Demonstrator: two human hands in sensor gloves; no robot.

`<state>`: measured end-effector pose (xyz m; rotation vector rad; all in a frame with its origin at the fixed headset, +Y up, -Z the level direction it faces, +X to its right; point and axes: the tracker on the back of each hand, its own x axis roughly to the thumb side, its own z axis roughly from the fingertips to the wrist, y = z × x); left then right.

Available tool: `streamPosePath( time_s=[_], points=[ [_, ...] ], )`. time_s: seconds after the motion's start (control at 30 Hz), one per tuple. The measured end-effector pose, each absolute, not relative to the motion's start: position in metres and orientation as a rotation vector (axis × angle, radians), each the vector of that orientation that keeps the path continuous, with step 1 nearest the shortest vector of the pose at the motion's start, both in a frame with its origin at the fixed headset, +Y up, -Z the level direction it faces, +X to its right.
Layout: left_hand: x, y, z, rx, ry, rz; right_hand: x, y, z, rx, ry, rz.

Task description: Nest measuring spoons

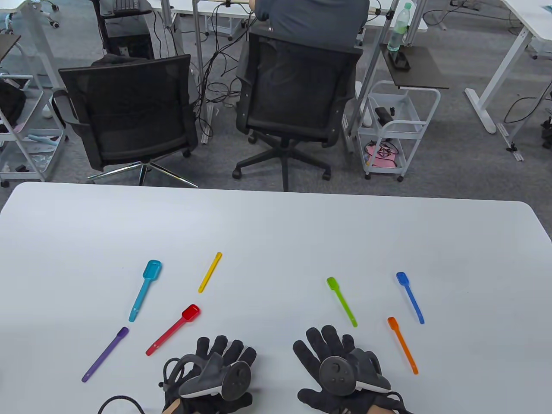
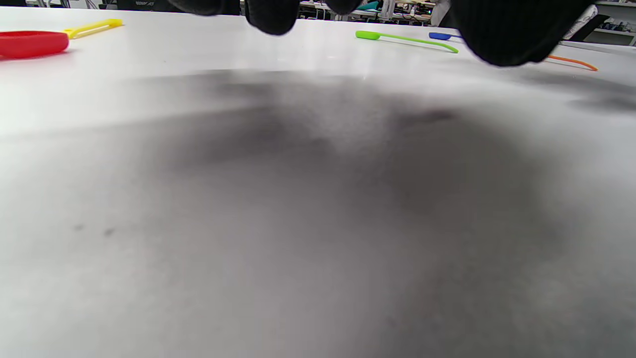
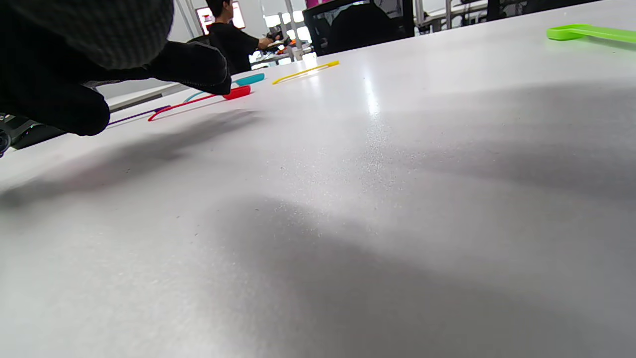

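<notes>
Both hands (image 1: 276, 371) flat on table (image 1: 276, 233), holding nothing.

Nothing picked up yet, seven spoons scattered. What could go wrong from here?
1. The spoons lie flat and thin on the smooth white table; gloved fingers may slide the orange spoon or purple spoon instead of lifting it.
2. Bowl sizes differ little: green spoon and blue spoon look alike, so nesting order could be misjudged.
3. The left hand sits close to the red spoon and could knock it.
</notes>
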<state>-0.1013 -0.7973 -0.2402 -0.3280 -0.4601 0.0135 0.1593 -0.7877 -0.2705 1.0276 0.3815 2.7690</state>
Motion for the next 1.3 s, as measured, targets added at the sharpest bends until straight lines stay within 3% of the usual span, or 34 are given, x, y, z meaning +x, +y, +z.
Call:
streamPosePath(
  time_s=[0.17, 0.43, 0.6, 0.77, 1.3],
  points=[
    [-0.127, -0.775, -0.254, -0.204, -0.350, 0.061, 0.160, -0.788, -0.271, 1.022, 0.386, 2.764],
    [-0.241, -0.716, -0.312, -0.048, 0.064, 0.064, 0.161, -0.790, -0.270, 1.034, 0.413, 2.760],
    [-0.289, -0.729, -0.342, -0.154, 0.257, 0.008, 0.164, -0.788, -0.271, 1.011, 0.397, 2.757],
    [-0.309, -0.755, -0.357, -0.235, 0.348, -0.057, 0.166, -0.787, -0.272, 0.996, 0.387, 2.758],
    [-0.323, -0.792, -0.375, -0.336, 0.430, -0.097, 0.168, -0.786, -0.274, 0.967, 0.384, 2.753]
  ],
)
